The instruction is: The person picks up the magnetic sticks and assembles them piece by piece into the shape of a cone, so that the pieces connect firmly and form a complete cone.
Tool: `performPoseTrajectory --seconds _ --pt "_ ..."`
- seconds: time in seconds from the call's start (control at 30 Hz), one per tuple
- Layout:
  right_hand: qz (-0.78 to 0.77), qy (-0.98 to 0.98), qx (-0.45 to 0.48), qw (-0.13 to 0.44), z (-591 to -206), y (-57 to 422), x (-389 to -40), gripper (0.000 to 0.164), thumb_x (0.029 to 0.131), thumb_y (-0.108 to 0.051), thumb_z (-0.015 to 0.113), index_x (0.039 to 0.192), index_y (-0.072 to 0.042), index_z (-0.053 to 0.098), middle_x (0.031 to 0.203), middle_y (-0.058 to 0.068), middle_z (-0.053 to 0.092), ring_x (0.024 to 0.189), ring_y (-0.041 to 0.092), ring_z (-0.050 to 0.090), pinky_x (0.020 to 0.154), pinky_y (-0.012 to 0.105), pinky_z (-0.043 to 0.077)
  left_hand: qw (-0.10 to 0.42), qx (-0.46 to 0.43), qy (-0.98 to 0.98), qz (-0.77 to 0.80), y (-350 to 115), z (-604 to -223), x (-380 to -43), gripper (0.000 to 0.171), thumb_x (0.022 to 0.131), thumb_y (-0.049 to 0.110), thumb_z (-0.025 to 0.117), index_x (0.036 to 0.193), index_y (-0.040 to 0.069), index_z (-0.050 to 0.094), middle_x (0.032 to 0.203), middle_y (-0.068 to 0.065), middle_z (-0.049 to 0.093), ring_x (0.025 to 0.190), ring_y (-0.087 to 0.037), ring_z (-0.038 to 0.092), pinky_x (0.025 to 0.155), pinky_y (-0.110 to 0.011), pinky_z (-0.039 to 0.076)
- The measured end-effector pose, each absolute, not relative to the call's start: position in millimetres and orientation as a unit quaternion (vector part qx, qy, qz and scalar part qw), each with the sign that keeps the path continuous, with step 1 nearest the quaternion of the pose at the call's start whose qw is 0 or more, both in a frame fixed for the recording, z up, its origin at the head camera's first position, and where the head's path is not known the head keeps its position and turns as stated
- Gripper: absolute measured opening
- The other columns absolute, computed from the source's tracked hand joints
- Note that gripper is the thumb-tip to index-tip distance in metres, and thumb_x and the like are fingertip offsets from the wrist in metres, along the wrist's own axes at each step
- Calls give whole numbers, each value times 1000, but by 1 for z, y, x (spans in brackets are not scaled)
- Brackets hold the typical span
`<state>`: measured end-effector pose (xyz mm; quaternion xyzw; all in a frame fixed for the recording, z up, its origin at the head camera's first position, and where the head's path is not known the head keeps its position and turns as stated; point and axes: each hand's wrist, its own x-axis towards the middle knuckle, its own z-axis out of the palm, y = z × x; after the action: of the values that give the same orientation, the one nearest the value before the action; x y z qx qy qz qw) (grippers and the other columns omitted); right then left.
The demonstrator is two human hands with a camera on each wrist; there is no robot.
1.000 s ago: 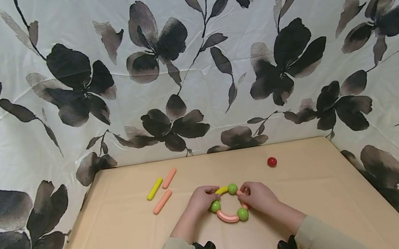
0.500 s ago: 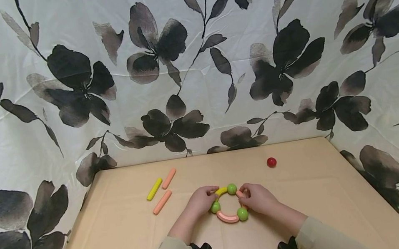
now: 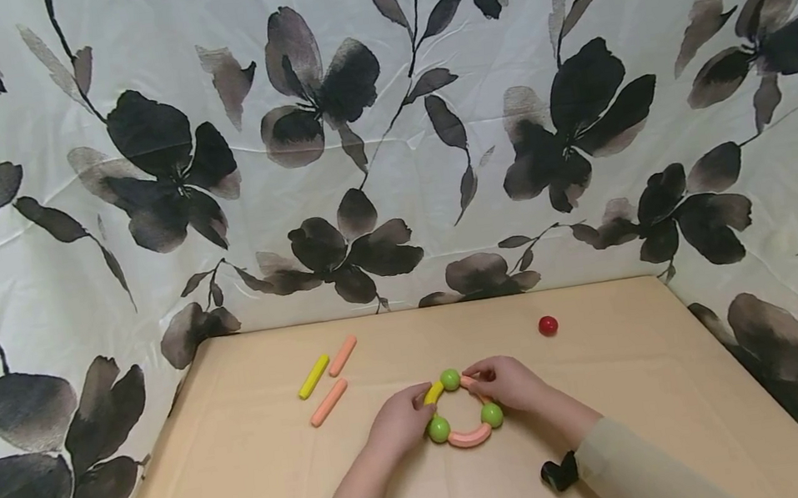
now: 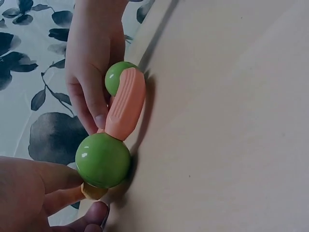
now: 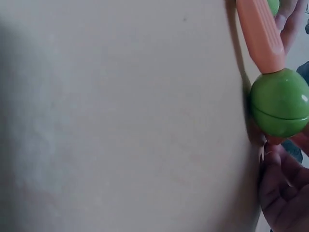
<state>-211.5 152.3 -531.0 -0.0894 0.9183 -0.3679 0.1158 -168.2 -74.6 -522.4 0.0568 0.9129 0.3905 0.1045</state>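
A ring of toy building pieces lies in front of me, made of green balls (image 3: 450, 379) joined by curved rods. My left hand (image 3: 400, 419) pinches the yellow curved rod (image 3: 434, 392) between thumb and fingers on the ring's left side. On the opposite side, my right hand (image 3: 509, 382) pinches a salmon curved rod (image 3: 466, 382), which its fingers partly cover. A second salmon curved rod (image 3: 471, 438) forms the near side; the left wrist view shows this ridged salmon rod (image 4: 126, 104) between two balls. In the right wrist view, a green ball (image 5: 280, 102) sits beside the right fingers.
Left of the ring lie a straight yellow rod (image 3: 313, 376) and two straight salmon rods (image 3: 342, 356). A red ball (image 3: 548, 326) rests toward the back right. Floral fabric (image 3: 460, 140) hangs behind the tan table (image 3: 249, 487).
The ring has turned counterclockwise: its far ball shifted left, its left ball came nearer, its right ball went farther. The right hand moved away from me, the left hand slightly nearer, both still gripping.
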Motion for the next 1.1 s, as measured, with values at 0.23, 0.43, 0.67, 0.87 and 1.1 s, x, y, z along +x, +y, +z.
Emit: performPoseTrajectory --seconds 0.23,0.43,0.67,0.87,1.1 --pt "-408 893 -132 135 -535 160 -217 31 89 -23 75 118 -12 72 84 0 58 77 16 53 66 29 45 97 41 909 402 -78 -525 -167 41 98 33 62 135 16 62 117 -8 67 111 -28 60 92 -51 47" --pt "-444 866 -162 162 -537 168 -219 38 90 -20 74 125 -5 67 85 1 59 75 16 54 64 25 45 48 26 922 383 -99 -524 -172 37 98 37 60 129 18 67 106 -3 67 97 -22 62 81 -44 50" --pt "-455 859 -164 167 -535 169 -220 40 90 -19 74 126 -5 66 83 2 60 74 17 53 62 24 43 -15 14 946 324 -149 -515 -184 32 93 27 70 122 15 71 95 1 66 87 -18 63 72 -40 51" --pt "-445 864 -160 173 -534 166 -222 41 89 -21 75 127 -8 67 82 2 60 74 16 53 62 24 42 -31 -8 953 302 -191 -502 -189 34 92 26 71 123 12 71 104 -8 70 77 -21 61 64 -39 48" --pt "-448 862 -165 171 -533 170 -220 39 90 -17 74 126 -4 66 83 2 61 76 17 52 64 24 43 -10 -16 962 274 -207 -504 -195 39 93 34 70 126 13 69 116 -17 68 98 -32 66 72 -44 51"
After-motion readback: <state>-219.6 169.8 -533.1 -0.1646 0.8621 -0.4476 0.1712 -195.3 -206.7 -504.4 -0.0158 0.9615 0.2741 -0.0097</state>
